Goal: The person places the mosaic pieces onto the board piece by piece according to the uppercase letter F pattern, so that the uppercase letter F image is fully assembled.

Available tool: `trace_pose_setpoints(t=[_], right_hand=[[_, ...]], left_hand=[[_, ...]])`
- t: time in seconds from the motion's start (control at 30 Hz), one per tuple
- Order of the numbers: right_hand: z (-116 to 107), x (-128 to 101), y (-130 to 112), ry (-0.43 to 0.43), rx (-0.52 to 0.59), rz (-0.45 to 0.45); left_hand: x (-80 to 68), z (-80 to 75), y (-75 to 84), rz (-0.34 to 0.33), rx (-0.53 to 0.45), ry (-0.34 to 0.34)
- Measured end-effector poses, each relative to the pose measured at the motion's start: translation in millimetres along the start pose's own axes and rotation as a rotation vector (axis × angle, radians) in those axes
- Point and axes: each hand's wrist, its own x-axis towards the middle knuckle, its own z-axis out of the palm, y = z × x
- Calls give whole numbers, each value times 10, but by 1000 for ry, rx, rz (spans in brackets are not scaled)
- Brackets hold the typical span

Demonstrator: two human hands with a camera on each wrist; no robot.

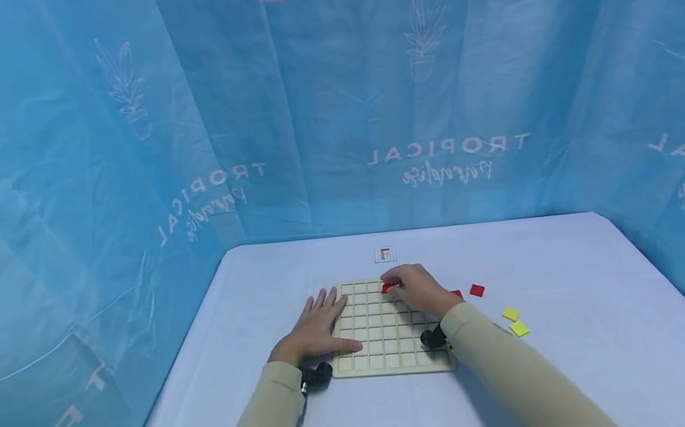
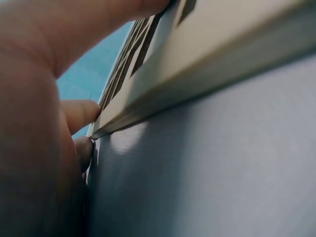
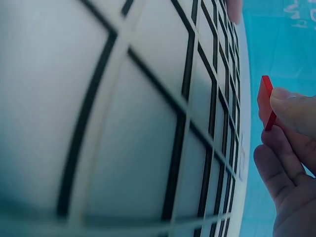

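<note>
The right hand [image 1: 419,289] pinches a small red square tile [image 3: 266,101] above the pale wooden grid board [image 1: 381,332]; the left hand [image 1: 315,326] rests flat, fingers straight, on the board's left edge.

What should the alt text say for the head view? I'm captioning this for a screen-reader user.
A person's right hand pinches a red tile over the far rows of a pale wooden grid board, while the left hand rests flat on the board's left edge. Loose red and yellow tiles lie to the right on a white table walled by blue curtains.
</note>
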Motion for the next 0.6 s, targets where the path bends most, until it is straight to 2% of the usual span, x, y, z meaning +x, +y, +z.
trace_pose_setpoints(t=[0.23,0.6], right_hand=[[113,92,-60,-45,-20,-30],[246,152,-112,-48,-50,-58]], left_hand=[[4,-10,12,-8,-6,0],[30,31,-16,-25,5,-2]])
